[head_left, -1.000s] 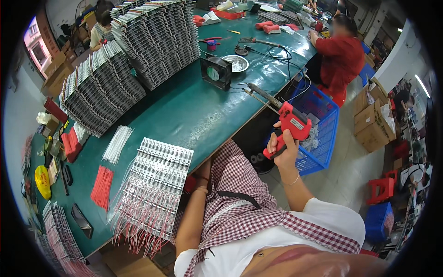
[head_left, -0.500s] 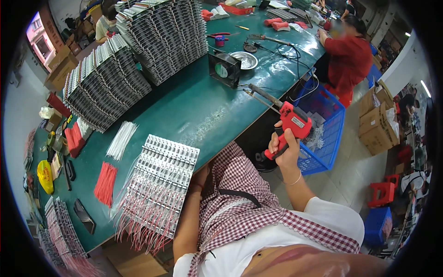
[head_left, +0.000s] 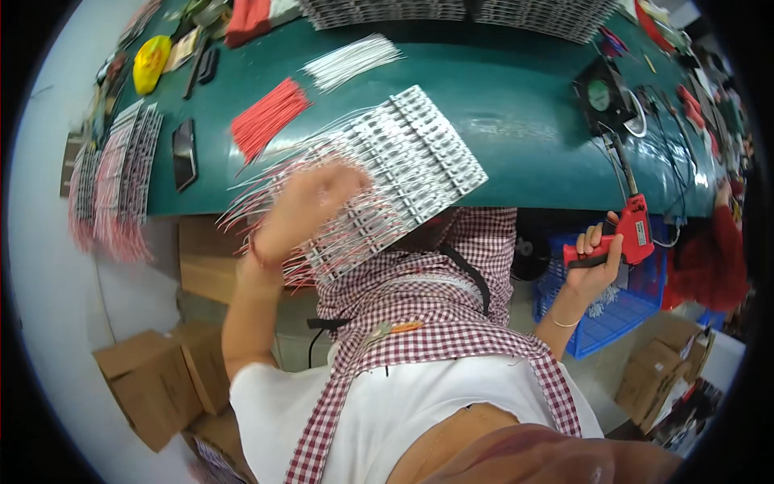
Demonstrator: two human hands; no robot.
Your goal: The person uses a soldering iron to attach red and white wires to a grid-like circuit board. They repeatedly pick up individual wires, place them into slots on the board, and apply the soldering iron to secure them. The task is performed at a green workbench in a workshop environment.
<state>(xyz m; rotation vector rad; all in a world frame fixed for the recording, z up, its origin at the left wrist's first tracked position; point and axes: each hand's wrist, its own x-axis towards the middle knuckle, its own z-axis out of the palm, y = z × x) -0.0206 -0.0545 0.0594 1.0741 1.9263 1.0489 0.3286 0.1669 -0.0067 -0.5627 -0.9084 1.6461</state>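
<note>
Head view: right grip (head_left: 595,273) closed round a red soldering gun (head_left: 638,230); left grip (head_left: 318,196) blurred, closure unclear, over metallic boards (head_left: 431,153), seemingly sorting wires (head_left: 363,222); next calls for careful pinching.

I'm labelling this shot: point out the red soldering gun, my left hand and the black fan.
Red soldering gun (head_left: 634,231), head view: its red body.
Left hand (head_left: 317,200), head view: its middle.
Black fan (head_left: 599,95), head view: its round hub.

Right of the boards (head_left: 431,149), a wide stretch of table (head_left: 532,173) lies open as far as the black fan (head_left: 599,94). Stacked boards (head_left: 387,11) block the far side. On the left, a narrower lane runs between a flat black object (head_left: 185,153) and the red wires (head_left: 268,118).
</note>
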